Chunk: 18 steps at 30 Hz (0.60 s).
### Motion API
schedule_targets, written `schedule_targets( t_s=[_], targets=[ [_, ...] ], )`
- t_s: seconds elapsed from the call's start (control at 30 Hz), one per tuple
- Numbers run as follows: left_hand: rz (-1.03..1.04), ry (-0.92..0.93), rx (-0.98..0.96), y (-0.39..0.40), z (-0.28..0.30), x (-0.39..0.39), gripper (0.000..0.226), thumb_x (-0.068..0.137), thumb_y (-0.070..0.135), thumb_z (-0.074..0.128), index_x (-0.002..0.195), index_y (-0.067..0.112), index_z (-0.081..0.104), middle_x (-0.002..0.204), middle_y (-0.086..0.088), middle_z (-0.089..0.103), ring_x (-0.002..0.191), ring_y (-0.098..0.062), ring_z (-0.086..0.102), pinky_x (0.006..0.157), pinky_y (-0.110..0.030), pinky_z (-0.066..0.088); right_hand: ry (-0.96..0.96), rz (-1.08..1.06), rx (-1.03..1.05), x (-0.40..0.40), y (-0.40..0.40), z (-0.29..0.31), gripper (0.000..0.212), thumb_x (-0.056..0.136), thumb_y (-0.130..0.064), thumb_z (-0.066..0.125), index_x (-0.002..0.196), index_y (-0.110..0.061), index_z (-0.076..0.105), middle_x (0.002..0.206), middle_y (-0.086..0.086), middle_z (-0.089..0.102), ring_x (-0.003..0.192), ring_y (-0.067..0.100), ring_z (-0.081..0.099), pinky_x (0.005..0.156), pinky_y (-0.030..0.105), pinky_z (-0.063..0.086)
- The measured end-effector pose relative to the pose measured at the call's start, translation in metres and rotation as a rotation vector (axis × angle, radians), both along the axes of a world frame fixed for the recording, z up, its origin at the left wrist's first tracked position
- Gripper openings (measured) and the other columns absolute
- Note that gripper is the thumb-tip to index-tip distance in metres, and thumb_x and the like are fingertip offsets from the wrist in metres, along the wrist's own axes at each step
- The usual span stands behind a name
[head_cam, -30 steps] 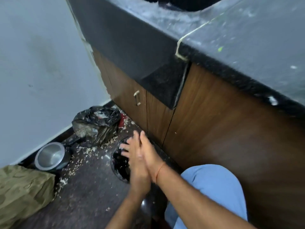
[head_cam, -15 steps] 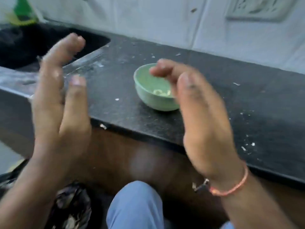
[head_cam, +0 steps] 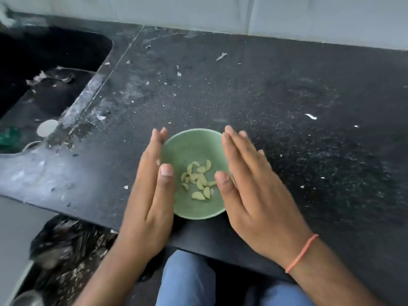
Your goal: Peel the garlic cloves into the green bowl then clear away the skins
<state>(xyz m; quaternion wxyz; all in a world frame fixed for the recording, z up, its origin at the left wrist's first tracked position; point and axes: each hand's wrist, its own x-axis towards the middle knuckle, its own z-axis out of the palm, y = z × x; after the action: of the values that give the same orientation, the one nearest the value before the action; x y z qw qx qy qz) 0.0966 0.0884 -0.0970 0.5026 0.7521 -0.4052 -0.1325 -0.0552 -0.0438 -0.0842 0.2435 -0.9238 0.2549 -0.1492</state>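
The green bowl (head_cam: 192, 149) stands near the front edge of the black counter (head_cam: 265, 96) and holds several peeled garlic cloves (head_cam: 198, 180). My left hand (head_cam: 152, 191) is flat with straight fingers at the bowl's left side. My right hand (head_cam: 249, 184), with an orange thread at the wrist, is flat at the bowl's right side. Both hands flank the bowl and hold nothing; whether they touch its rim I cannot tell. A few bits of garlic skin (head_cam: 221, 56) lie scattered on the counter.
A black sink (head_cam: 44, 62) is set into the counter at the left. Below the counter edge at the lower left, a black bin bag (head_cam: 64, 244) sits on a floor littered with skins. A pale wall runs behind the counter.
One second ago my hands were pressed together low over the bin on the floor. They then rose apart above the counter and now sit lowered on either side of the green bowl.
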Motion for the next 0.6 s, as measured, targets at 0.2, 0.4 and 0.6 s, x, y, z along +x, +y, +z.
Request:
schedule_targets(
  t_s=[0.2, 0.4, 0.6],
  targets=[
    [-0.061, 0.206, 0.109, -0.035, 0.022, -0.066, 0.062, 0.113, 0.032, 0.032, 0.169, 0.018, 0.009, 0.176, 0.004, 0.022, 0.161, -0.008, 0.020, 0.131, -0.033, 0.021, 0.149, -0.106, 0.046, -0.076, -0.018, 0.016, 0.068, 0.112, -0.039, 0.035, 0.170, -0.015, 0.010, 0.179, -0.006, -0.001, 0.165, 0.018, -0.001, 0.128, 0.060, 0.025],
    [-0.249, 0.115, 0.263, -0.076, 0.035, -0.131, 0.064, 0.115, 0.041, 0.026, 0.171, 0.019, 0.005, 0.177, 0.013, 0.005, 0.161, 0.002, 0.001, 0.132, -0.027, 0.010, 0.272, -0.215, 0.040, -0.154, -0.046, 0.023, 0.069, 0.112, -0.045, 0.026, 0.171, -0.019, 0.002, 0.178, -0.009, -0.010, 0.164, 0.015, -0.007, 0.129, 0.058, 0.024],
    [-0.275, -0.150, 0.414, -0.081, 0.026, -0.139, 0.069, 0.112, 0.051, 0.017, 0.171, 0.019, 0.001, 0.178, 0.011, -0.002, 0.162, -0.004, -0.008, 0.134, -0.038, 0.008, 0.337, -0.212, 0.020, -0.169, -0.048, 0.027, 0.072, 0.110, -0.048, 0.022, 0.171, -0.015, 0.003, 0.178, -0.006, -0.014, 0.164, 0.016, -0.010, 0.131, 0.056, 0.017]
  ],
)
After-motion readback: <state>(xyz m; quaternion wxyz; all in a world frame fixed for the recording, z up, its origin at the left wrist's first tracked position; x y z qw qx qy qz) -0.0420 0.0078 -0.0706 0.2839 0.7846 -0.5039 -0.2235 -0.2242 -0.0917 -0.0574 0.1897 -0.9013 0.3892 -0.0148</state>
